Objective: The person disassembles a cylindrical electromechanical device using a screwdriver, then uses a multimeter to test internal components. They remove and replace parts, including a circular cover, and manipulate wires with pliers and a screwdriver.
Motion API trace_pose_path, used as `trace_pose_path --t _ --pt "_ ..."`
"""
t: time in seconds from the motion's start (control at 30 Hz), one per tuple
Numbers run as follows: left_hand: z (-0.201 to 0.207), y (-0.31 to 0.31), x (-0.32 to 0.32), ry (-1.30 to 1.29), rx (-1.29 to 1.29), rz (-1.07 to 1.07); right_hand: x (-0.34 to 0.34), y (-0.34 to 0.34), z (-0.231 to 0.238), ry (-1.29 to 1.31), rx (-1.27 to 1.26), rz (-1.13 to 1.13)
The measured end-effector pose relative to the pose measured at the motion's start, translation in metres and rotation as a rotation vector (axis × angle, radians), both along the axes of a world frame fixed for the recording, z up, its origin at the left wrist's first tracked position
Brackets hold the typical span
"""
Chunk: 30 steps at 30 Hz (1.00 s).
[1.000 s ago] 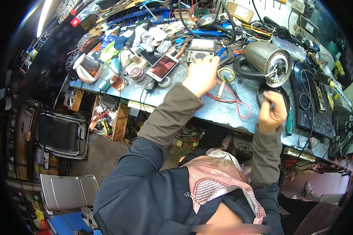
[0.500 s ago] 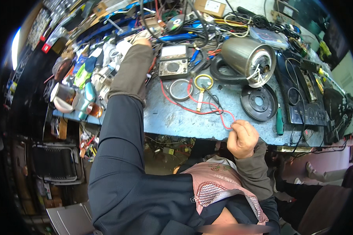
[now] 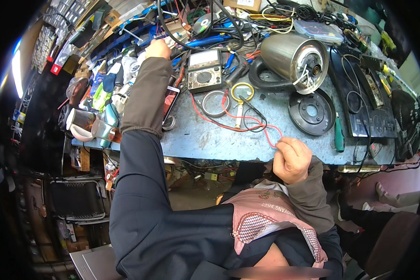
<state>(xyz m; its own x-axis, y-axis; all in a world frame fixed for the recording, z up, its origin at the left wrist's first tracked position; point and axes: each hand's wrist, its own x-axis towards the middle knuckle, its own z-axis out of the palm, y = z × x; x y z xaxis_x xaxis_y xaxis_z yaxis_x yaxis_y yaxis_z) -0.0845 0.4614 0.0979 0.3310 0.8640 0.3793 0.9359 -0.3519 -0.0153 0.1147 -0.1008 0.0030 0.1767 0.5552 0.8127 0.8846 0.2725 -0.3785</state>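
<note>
My left hand (image 3: 157,49) reaches over the cluttered back of the bench, its fingers mostly hidden from above. Close to the front edge, my right hand (image 3: 292,159) is closed, thumb and fingers pinching a red test lead (image 3: 238,130). That lead loops back toward an analog multimeter (image 3: 204,76). Between them lie a metal ring (image 3: 204,105) and a yellow-rimmed magnifying glass (image 3: 239,119). A steel kettle (image 3: 281,58) rests on its side, white wires hanging from its exposed underside. Below it sits a round black base (image 3: 291,112), with a green-handled screwdriver (image 3: 339,137) alongside.
A phone (image 3: 170,101) lies partly beneath my left forearm. Glass jugs (image 3: 80,122) stand at the bench's left edge. On the right is a black cooktop (image 3: 369,122). Tangled cables (image 3: 273,24) and tools crowd the back. A person's leg (image 3: 399,198) shows at lower right.
My left hand has moved left and slightly farther over the clutter, uncovering the phone by the forearm. My right hand keeps its pinch on the red test lead. The view has shifted slightly.
</note>
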Motion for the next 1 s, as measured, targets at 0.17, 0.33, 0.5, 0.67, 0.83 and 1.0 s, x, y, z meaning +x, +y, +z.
trace_pose_path --t 0.17,0.33,0.5,0.67,0.83,1.0 --pt "0.056 -0.052 -0.024 -1.143 -0.597 -0.510 -0.003 -0.001 0.003 0.021 0.021 -0.016" --pt "0.072 -0.192 -0.031 -1.402 -0.910 -1.042 -0.003 -0.001 0.003 0.022 0.040 -0.020" --pt "0.039 -0.308 0.005 -1.398 -1.201 -1.168 0.001 -0.004 0.017 0.137 0.105 0.052" --pt "-0.013 -0.453 0.060 -1.023 -1.277 -0.949 -0.004 -0.043 0.027 0.292 0.102 0.257" --pt "-0.043 -0.522 0.093 -0.914 -0.838 -0.983 0.005 -0.151 -0.026 1.600 0.276 0.744" --pt "-0.077 -0.513 0.130 -0.848 -0.634 -1.126 0.041 -0.293 -0.072 1.661 0.703 0.545"
